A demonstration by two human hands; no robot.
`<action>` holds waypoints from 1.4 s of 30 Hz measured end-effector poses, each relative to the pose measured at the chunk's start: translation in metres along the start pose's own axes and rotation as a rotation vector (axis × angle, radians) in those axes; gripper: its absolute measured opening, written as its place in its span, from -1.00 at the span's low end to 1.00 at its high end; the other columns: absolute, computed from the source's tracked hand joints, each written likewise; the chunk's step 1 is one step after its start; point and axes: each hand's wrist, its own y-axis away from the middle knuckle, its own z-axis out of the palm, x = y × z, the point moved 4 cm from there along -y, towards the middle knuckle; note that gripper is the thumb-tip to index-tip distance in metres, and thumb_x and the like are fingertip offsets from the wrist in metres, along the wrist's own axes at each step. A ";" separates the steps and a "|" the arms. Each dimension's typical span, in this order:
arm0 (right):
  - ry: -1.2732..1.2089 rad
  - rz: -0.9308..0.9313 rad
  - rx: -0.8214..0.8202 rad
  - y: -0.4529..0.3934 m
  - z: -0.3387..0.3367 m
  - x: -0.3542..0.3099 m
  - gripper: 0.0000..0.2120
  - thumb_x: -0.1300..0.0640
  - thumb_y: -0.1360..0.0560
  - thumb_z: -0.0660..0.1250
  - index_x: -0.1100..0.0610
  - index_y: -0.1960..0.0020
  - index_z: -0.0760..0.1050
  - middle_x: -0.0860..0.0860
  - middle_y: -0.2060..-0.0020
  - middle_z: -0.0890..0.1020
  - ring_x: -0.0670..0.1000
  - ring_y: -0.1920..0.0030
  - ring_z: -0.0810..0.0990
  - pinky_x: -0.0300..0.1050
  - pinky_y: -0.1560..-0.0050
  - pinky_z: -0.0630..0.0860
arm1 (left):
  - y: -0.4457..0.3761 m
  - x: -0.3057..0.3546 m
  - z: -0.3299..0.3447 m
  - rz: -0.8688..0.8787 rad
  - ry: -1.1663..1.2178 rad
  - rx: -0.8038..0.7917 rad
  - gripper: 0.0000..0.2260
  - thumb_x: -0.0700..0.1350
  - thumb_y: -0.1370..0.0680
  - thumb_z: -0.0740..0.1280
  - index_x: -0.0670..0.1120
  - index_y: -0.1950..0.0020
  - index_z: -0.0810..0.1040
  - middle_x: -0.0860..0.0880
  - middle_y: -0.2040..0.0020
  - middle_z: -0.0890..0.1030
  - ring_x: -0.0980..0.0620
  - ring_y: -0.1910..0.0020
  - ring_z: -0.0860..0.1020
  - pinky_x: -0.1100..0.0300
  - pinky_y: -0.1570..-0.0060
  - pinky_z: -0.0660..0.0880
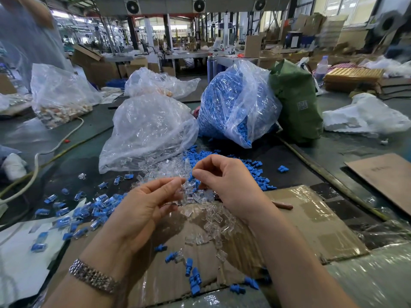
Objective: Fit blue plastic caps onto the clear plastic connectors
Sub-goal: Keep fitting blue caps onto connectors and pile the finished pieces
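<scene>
My left hand (146, 203) pinches a clear plastic connector (181, 190) between thumb and fingers at mid-frame. Close to its right, my right hand (224, 181) has curled fingers pinching a small blue cap (193, 178) just beside the connector. Under both hands lies a heap of loose clear connectors (213, 221) on a flattened cardboard sheet (307, 221). Loose blue caps (255, 170) are scattered behind my right hand, and several more (193, 276) lie on the cardboard near me. Capped pieces, clear with blue (89, 210), spread out to the left.
Behind the hands stand a clear bag of connectors (149, 130) and a clear bag full of blue caps (235, 103), with a green sack (295, 101) beside it. More plastic bags (57, 94) sit at the back left. A cable (37, 161) runs along the left.
</scene>
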 end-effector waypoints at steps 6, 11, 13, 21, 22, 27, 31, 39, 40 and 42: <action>0.070 -0.201 -0.006 0.006 0.010 -0.011 -0.97 0.15 -0.57 0.43 0.06 0.04 0.60 -0.07 0.21 0.66 -0.09 0.17 0.63 -0.13 0.04 0.59 | 0.000 -0.003 0.003 -0.080 0.186 -0.063 -0.87 -0.16 -0.46 0.44 -0.16 0.06 0.74 -0.09 0.22 0.64 0.07 0.34 0.61 0.31 0.41 0.57; 0.207 -0.310 -0.016 0.008 0.014 -0.016 -0.98 0.16 -0.57 0.42 0.11 0.02 0.60 -0.08 0.16 0.63 -0.10 0.14 0.59 -0.12 0.05 0.54 | 0.002 -0.006 0.006 -0.126 0.166 -0.094 -0.87 -0.11 -0.46 0.42 -0.14 0.15 0.73 -0.08 0.29 0.62 0.11 0.44 0.55 0.35 0.53 0.48; 0.228 -0.325 -0.034 0.009 0.014 -0.016 -0.98 0.16 -0.56 0.43 0.10 0.03 0.60 -0.11 0.19 0.60 -0.14 0.18 0.54 -0.22 0.10 0.49 | 0.002 -0.006 0.007 -0.125 0.158 -0.104 -0.86 -0.12 -0.48 0.38 -0.18 0.07 0.66 -0.09 0.31 0.61 0.11 0.47 0.53 0.35 0.57 0.45; 0.226 -0.249 -0.096 0.009 0.008 -0.010 -0.97 0.19 -0.58 0.41 0.09 0.00 0.62 -0.10 0.17 0.64 -0.12 0.15 0.59 -0.15 0.04 0.57 | 0.006 -0.002 0.008 -0.089 0.108 -0.198 -0.87 -0.26 -0.54 0.34 -0.28 -0.02 0.63 -0.30 0.12 0.67 -0.07 0.30 0.67 0.22 0.32 0.64; 0.235 -0.245 -0.099 0.009 0.008 -0.010 -0.97 0.19 -0.58 0.41 0.09 0.00 0.61 -0.10 0.17 0.63 -0.12 0.16 0.58 -0.16 0.05 0.56 | 0.007 -0.002 0.006 -0.071 0.078 -0.203 -0.85 -0.28 -0.52 0.36 -0.29 -0.05 0.64 -0.32 0.06 0.68 -0.10 0.24 0.69 0.20 0.27 0.66; 0.307 -0.266 -0.111 0.011 0.011 -0.013 -0.98 0.17 -0.61 0.37 0.08 0.00 0.57 -0.13 0.16 0.58 -0.19 0.17 0.52 -0.30 0.12 0.46 | 0.010 0.006 0.002 0.103 -0.133 -0.087 -0.78 -0.22 -0.39 0.47 -0.17 -0.01 0.74 -0.26 0.02 0.72 -0.08 0.12 0.72 0.24 0.13 0.64; 0.347 -0.288 -0.107 0.011 0.013 -0.015 -0.96 0.17 -0.62 0.34 0.07 0.01 0.54 -0.15 0.16 0.53 -0.20 0.17 0.48 -0.34 0.15 0.37 | 0.010 0.007 0.001 0.167 -0.193 -0.046 -0.80 -0.19 -0.37 0.49 -0.11 0.03 0.75 -0.20 0.04 0.74 -0.09 0.10 0.73 0.22 0.10 0.64; 0.309 -0.325 -0.122 0.010 0.012 -0.014 -0.91 0.23 -0.59 0.37 0.06 0.04 0.55 -0.11 0.15 0.55 -0.09 0.11 0.53 -0.11 0.07 0.52 | 0.009 0.006 0.002 0.144 -0.110 -0.060 -0.80 -0.26 -0.37 0.46 -0.18 0.03 0.74 -0.26 0.03 0.73 -0.09 0.13 0.73 0.24 0.14 0.64; 0.311 -0.330 -0.122 0.010 0.012 -0.014 -0.91 0.23 -0.59 0.37 0.05 0.04 0.55 -0.11 0.15 0.55 -0.08 0.11 0.54 -0.08 0.06 0.53 | 0.009 0.006 0.002 0.142 -0.107 -0.061 -0.80 -0.26 -0.37 0.46 -0.18 0.03 0.74 -0.26 0.03 0.73 -0.09 0.13 0.73 0.24 0.15 0.64; 0.307 -0.322 -0.131 0.010 0.012 -0.013 -0.91 0.21 -0.59 0.37 0.03 0.03 0.55 -0.12 0.15 0.57 -0.09 0.12 0.55 -0.10 0.07 0.53 | 0.010 0.006 0.003 0.141 -0.105 -0.071 -0.79 -0.24 -0.36 0.47 -0.17 0.03 0.75 -0.26 0.03 0.72 -0.09 0.13 0.73 0.24 0.14 0.64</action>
